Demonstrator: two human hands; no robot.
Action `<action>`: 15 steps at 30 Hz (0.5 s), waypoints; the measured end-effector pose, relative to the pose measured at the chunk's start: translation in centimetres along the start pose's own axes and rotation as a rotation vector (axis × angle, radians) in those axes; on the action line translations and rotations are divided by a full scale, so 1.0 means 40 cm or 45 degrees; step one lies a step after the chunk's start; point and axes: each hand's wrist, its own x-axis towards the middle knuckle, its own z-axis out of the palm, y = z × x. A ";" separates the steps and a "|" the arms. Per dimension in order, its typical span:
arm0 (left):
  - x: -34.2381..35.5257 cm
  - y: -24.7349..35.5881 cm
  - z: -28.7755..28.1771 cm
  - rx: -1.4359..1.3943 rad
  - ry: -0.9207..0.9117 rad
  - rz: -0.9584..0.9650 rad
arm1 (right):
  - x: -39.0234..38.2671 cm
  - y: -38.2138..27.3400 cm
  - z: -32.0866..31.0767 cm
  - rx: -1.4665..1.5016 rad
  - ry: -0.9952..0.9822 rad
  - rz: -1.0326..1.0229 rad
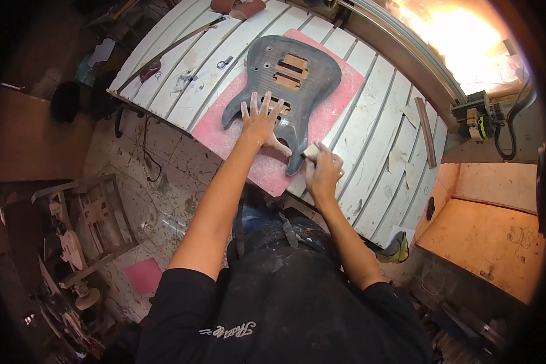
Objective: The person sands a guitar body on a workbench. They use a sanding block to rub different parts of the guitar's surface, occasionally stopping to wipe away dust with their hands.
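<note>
left hand (261,124): fingers spread and pressed on the dark guitar body (321,73), which extends mostly ahead of the fingertips. right hand (324,173): fingers curled around a pale block (311,150) at the edge of the body's near horn, to the right of the left thumb. beneath the body, a dusty pink mat (215,133); right of the right fingers, the white slatted table (370,133). well behind both hands, light script (233,329) crosses the black shirt (273,303).
</note>
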 end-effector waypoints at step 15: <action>0.001 -0.007 0.003 0.010 -0.024 -0.008 | -0.096 -0.017 -0.019 0.034 -0.119 -0.130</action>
